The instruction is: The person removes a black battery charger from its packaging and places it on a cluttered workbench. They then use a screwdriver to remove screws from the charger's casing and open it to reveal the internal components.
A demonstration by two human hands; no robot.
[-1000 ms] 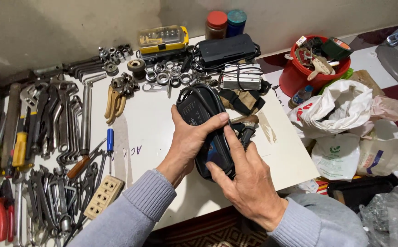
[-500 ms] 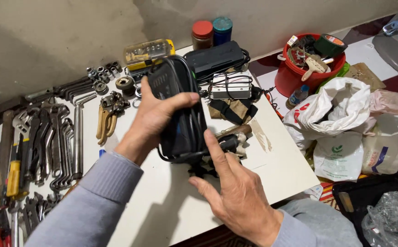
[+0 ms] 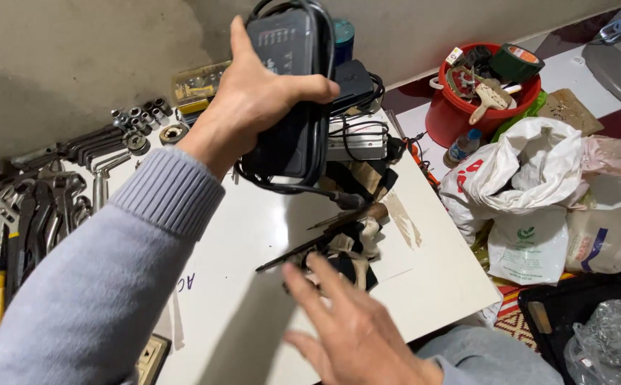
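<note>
Bare concrete wall backs a white table [image 3: 424, 285] crowded with tools. Along its left edge lie wrenches [image 3: 36, 207], with sockets [image 3: 139, 117] toward the far left corner. Above the table's far middle, the left hand [image 3: 257, 93] is clamped around a black device [image 3: 289, 78] wrapped in its black cable [image 3: 321, 107]; the device stands nearly upright, long axis vertical, top end toward the wall. Near the front edge the right hand [image 3: 357, 335] hovers with fingers spread, holding nothing. Beyond the right edge stands a red bucket [image 3: 446, 128] beside white bags [image 3: 524, 185].
</note>
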